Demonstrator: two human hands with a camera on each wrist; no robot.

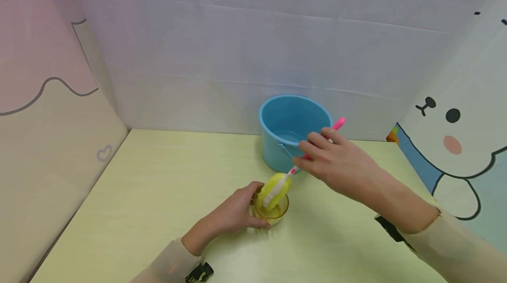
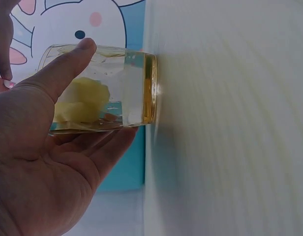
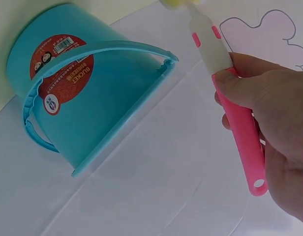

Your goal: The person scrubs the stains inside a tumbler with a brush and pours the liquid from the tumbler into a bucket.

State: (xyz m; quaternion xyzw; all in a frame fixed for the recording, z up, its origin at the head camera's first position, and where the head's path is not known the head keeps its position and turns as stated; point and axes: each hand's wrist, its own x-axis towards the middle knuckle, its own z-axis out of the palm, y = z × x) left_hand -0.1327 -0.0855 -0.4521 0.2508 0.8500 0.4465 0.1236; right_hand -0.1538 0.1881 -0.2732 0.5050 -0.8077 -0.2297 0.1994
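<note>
My left hand (image 1: 242, 208) grips a clear amber-tinted glass cup (image 2: 127, 88) around its side, thumb on one side and fingers on the other. The cup stands on the table, its base against the surface in the left wrist view. My right hand (image 1: 342, 164) holds a cup brush by its pink handle (image 3: 242, 132), thumb along the handle. The brush slants down to the left, and its yellow and white sponge head (image 1: 273, 190) sits partly inside the cup's mouth. Through the glass the yellow sponge shows in the left wrist view.
Just behind the cup a light blue bucket (image 1: 273, 151) stands upright on the pale yellow table (image 1: 166, 177). Its handle (image 3: 112, 46) hangs down, and a red label (image 3: 63, 73) is on its side. Printed cloth walls (image 1: 245, 45) enclose the table at the back and sides.
</note>
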